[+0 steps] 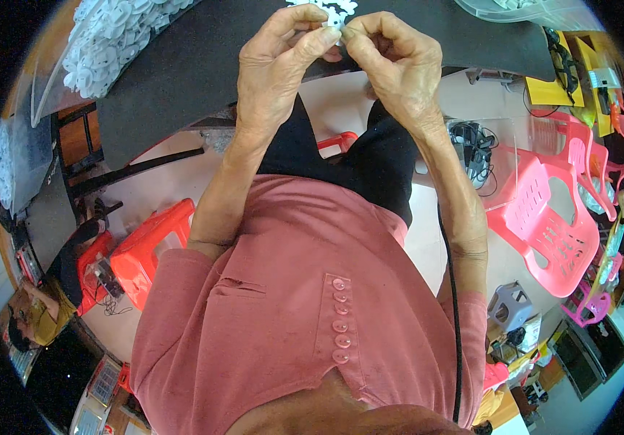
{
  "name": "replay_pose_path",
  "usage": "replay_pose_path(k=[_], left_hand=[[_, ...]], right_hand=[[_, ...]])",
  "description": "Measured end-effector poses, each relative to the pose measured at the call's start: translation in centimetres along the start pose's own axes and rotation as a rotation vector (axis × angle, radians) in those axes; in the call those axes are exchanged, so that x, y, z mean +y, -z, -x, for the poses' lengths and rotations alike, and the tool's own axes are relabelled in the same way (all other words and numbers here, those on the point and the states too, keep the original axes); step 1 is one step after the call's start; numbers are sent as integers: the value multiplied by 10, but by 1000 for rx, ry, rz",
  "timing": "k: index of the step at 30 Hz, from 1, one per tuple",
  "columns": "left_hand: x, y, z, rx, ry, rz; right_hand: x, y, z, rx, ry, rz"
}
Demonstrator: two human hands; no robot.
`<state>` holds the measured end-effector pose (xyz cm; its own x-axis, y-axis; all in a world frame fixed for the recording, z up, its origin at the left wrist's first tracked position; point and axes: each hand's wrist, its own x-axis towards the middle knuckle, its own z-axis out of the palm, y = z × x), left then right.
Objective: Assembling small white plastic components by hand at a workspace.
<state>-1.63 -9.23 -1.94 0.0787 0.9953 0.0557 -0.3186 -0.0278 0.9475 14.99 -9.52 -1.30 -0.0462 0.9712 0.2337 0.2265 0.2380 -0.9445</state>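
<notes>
Above the dark tabletop (196, 65), at the top middle, my two hands meet fingertip to fingertip. Thumb and index finger of my left hand (276, 69) pinch a small white plastic piece (334, 19) with a dark dot or hole in it. My right hand (402, 69) is closed too, its thumb and index finger pressed against the same piece's right side. Just beyond the fingertips are more white plastic pieces (342, 6); whether they join the held piece I cannot tell. A large heap of similar flat white pieces (113, 47) lies at the far left.
A clear plastic tub (529, 16) with white pieces stands at the far right. Pink chairs (544, 210) are to my right, near a clear box of black cables (471, 148). Red stools (154, 246) stand at my left. A black cable (451, 290) hangs along my right side.
</notes>
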Motion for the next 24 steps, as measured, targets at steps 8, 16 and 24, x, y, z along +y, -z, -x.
replay_pose_path(k=[8,16,24], left_hand=[[-1,3,-1,-23,22,92],[-2,3,-1,-49,23,104],[1,0,-1,-36,7,-27]], right_hand=[[11,11,-6,-24,-100,-217],[10,6,-4,4,-84,-199],[11,4,-3,-15,18,-60]])
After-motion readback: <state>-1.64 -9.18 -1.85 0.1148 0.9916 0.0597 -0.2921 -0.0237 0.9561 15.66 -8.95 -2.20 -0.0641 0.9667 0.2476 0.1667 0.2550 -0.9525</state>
